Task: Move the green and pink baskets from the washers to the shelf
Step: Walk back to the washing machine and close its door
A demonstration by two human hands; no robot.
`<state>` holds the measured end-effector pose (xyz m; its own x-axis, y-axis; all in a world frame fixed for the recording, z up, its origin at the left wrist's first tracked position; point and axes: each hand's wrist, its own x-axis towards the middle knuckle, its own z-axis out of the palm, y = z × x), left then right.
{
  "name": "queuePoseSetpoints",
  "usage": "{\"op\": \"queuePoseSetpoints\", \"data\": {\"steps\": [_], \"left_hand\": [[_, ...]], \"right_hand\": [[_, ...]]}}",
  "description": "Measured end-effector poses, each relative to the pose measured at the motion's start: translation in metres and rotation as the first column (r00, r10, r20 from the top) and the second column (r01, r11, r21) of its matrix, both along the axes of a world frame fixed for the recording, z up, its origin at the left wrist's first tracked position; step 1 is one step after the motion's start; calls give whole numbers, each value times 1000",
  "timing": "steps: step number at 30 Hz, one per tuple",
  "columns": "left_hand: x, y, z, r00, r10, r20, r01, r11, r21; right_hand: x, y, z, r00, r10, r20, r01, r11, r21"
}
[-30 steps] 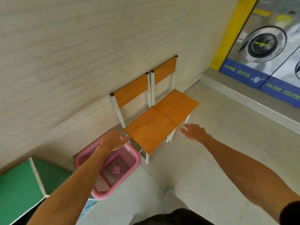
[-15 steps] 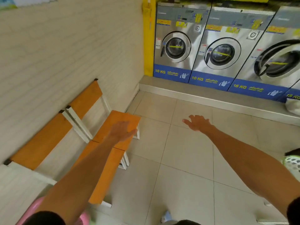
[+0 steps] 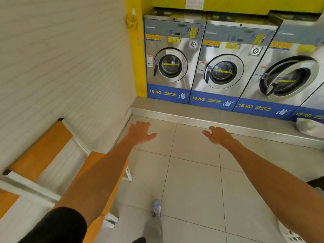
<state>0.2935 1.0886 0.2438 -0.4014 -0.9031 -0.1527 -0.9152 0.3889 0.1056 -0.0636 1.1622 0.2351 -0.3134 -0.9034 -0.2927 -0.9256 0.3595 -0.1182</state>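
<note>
Both of my arms reach forward over the tiled floor. My left hand (image 3: 140, 132) is open and empty, palm down, near the wall corner. My right hand (image 3: 218, 135) is also open and empty, a little in front of the raised step. A row of steel front-loading washers (image 3: 171, 57) stands ahead on that step. A pale perforated basket (image 3: 290, 234) shows only a corner at the bottom right, partly behind my right forearm; its colour is unclear. No pink basket is in view.
Two orange-seated chairs (image 3: 42, 151) stand against the white wall on my left, under my left arm. A grey step (image 3: 192, 114) runs in front of the washers. A white bag (image 3: 310, 127) lies on the step at far right. My shoe (image 3: 156, 207) is on the tiles.
My view has swung right from the chairs and the pink basket on the floor to face the washers. The pink basket has left the view. Both hands stay open and empty.
</note>
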Motion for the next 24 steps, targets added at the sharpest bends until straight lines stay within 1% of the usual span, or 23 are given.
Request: {"op": "queuePoseSetpoints", "data": {"steps": [4, 7, 11, 15, 18, 21, 24], "left_hand": [[-38, -111, 9, 999, -31, 36, 32, 999, -33], [-67, -192, 21, 998, -56, 20, 57, 996, -65], [-110, -287, 29, 997, -75, 25, 77, 994, -79], [-157, -369, 24, 995, -98, 36, 101, 993, -65], [-195, -429, 16, 993, -119, 6, 119, 989, -89], [-236, -492, 7, 990, -137, 16, 138, 987, -81], [-280, -552, 0, 993, -113, 16, 114, 992, -49]], "right_hand": [[-49, -100, -3, 997, -64, 48, 66, 998, -26], [-83, -170, -5, 991, -107, 85, 111, 993, -38], [-121, -251, -3, 986, -135, 97, 139, 990, -37], [-157, -326, -1, 980, -156, 119, 163, 985, -51], [-197, -388, -14, 974, -164, 158, 175, 983, -60], [-240, -450, -25, 971, -178, 157, 186, 982, -38], [-279, -515, -20, 979, -161, 125, 161, 987, 16]]}}
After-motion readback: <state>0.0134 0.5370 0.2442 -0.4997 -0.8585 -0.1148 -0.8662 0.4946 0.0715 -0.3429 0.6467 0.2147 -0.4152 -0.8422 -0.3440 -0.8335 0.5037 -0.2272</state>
